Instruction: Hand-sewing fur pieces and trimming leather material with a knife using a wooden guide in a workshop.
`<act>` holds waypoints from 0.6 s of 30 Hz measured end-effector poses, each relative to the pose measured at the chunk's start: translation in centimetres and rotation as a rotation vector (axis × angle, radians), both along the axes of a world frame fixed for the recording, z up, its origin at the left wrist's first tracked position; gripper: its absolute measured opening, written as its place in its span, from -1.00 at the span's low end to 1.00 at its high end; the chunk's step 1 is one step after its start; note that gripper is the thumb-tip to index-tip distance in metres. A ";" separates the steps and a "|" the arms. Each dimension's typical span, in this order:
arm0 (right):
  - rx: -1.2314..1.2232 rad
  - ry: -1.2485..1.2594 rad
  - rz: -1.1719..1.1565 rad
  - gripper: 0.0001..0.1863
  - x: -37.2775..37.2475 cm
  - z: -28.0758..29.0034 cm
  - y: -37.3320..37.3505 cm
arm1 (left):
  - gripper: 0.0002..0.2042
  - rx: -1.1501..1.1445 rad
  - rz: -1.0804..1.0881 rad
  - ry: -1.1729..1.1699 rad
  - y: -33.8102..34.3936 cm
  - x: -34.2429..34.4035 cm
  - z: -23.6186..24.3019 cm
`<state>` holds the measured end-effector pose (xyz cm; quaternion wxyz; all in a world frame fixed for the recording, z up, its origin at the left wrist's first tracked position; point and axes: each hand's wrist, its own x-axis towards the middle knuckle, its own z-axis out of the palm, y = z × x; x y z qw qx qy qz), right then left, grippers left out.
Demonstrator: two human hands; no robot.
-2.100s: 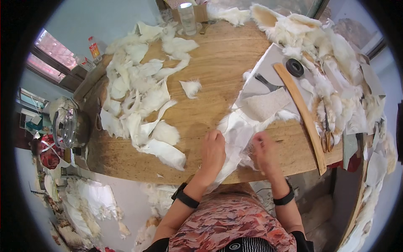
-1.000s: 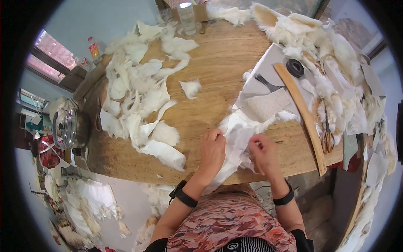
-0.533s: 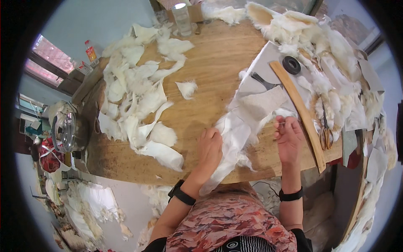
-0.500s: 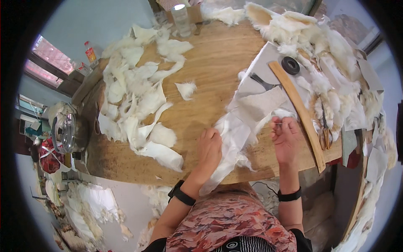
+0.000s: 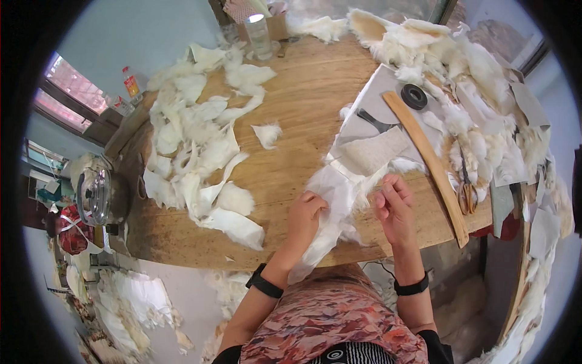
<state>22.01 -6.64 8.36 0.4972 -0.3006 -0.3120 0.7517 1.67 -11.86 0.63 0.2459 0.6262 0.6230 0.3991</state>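
My left hand (image 5: 305, 219) has its fingers curled on the left edge of a white fur pelt (image 5: 333, 209), which runs down to the table's near edge. To the right of that pelt, just above the table, my right hand (image 5: 395, 209) is in a pinch. Whatever thin thing its fingertips may hold is too small to make out. Beyond the hands, a greyish piece of hide (image 5: 376, 150) lies over the near end of a white board (image 5: 379, 91).
A curved wooden strip (image 5: 427, 167), a black tape roll (image 5: 414, 96), a dark-handled tool (image 5: 373, 119) and scissors (image 5: 466, 188) lie on the right. Fur scraps (image 5: 200, 139) cover the left of the wooden table (image 5: 303, 91). A glass (image 5: 259, 39) stands at the back.
My right hand has moved left and slightly down, closer to the pelt. My left hand stays at the pelt's edge, with its fingers shifted slightly.
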 end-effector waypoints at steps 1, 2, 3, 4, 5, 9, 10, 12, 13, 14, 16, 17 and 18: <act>0.029 -0.150 -0.073 -0.94 0.5 -0.3 0.1 | -0.82 0.008 -0.001 0.003 0.2 -0.1 -0.2; 0.060 -0.299 -0.151 -0.96 0.9 -0.5 0.1 | -0.83 0.016 -0.017 -0.029 0.3 -0.2 -0.2; 0.072 -0.295 -0.158 -0.96 1.4 -0.8 -0.1 | -0.83 0.028 -0.036 -0.060 0.5 -0.2 -0.2; 0.045 -0.303 -0.176 -0.96 1.9 -1.2 -0.3 | -0.83 0.047 -0.048 -0.057 0.7 -0.3 -0.4; 0.014 -0.313 -0.199 -0.95 2.3 -1.5 -0.6 | -0.82 0.083 -0.055 -0.049 0.6 -0.3 -0.7; -0.045 -0.267 -0.179 -0.96 0.6 0.2 -1.4 | -0.83 -0.017 -0.021 -0.090 -0.1 -1.0 -0.6; -0.036 -0.265 -0.196 -0.96 0.3 0.7 -1.4 | -0.84 -0.043 -0.041 -0.065 0.0 -1.1 -0.2; 0.089 -0.323 -0.128 -0.94 -0.2 1.6 -0.9 | -0.84 -0.050 -0.072 -0.069 0.1 -0.8 0.9; 0.104 -0.311 -0.126 -0.94 -0.3 1.8 -0.6 | -0.84 -0.063 -0.079 -0.069 0.2 -1.0 1.7; 0.125 -0.350 -0.091 -0.93 -0.2 1.8 -0.7 | -0.84 -0.048 -0.070 -0.057 0.2 -0.9 2.0; 0.117 -0.461 -0.022 -0.93 0.0 1.8 -1.2 | -0.88 0.018 -0.079 0.032 -0.1 -0.4 2.4; 0.139 -0.442 0.000 -0.93 0.5 1.3 -1.6 | -0.88 0.034 -0.052 0.051 0.0 -0.4 2.0; 0.168 -0.529 0.068 -0.92 1.2 0.7 -2.2 | -0.88 0.004 -0.060 0.019 -0.1 -0.3 1.0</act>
